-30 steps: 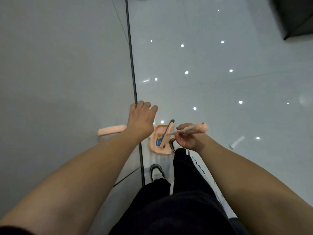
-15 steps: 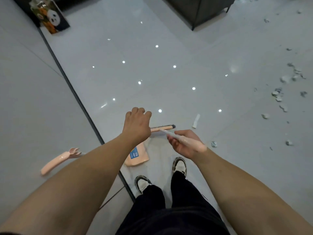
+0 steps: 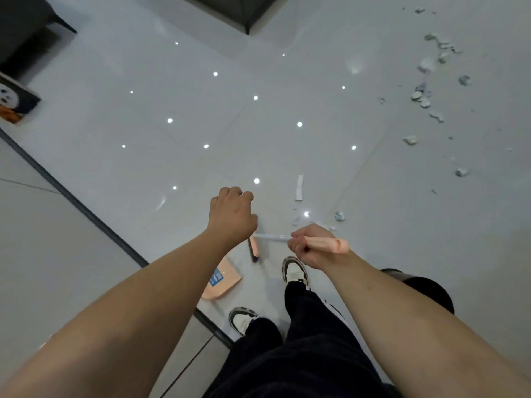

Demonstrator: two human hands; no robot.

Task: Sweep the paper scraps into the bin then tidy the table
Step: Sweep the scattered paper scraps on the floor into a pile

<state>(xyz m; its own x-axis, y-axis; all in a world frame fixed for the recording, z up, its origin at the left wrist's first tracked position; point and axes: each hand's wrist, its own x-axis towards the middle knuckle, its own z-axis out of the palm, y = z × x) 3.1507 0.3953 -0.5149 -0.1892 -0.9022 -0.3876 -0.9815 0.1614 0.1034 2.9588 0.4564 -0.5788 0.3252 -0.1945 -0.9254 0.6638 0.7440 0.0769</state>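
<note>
Nearest the camera are the person's black trousers (image 3: 304,354) and 2 black-and-white sneakers (image 3: 294,271) planted on the glossy grey tiled floor (image 3: 287,104). Just right of the legs, the dark rim of a round bin (image 3: 428,291) shows behind the right forearm.

The right hand (image 3: 311,247) is curled tightly around the peach grip of a broom handle (image 3: 324,244), whose white shaft runs left to the peach brush head (image 3: 254,249) standing on the floor. The left hand (image 3: 232,215) has its fingers curled downward above a peach dustpan (image 3: 222,282) with a blue label; its handle is hidden under the hand, so I cannot tell whether the fingers actually grip it.

Just beyond the right hand lie a few paper scraps (image 3: 339,216) and a white paper strip (image 3: 299,188). Many more scraps are scattered far right (image 3: 423,94). At the far left edge stands a box with a panda picture (image 3: 15,101), with dark furniture (image 3: 244,10) beyond.
</note>
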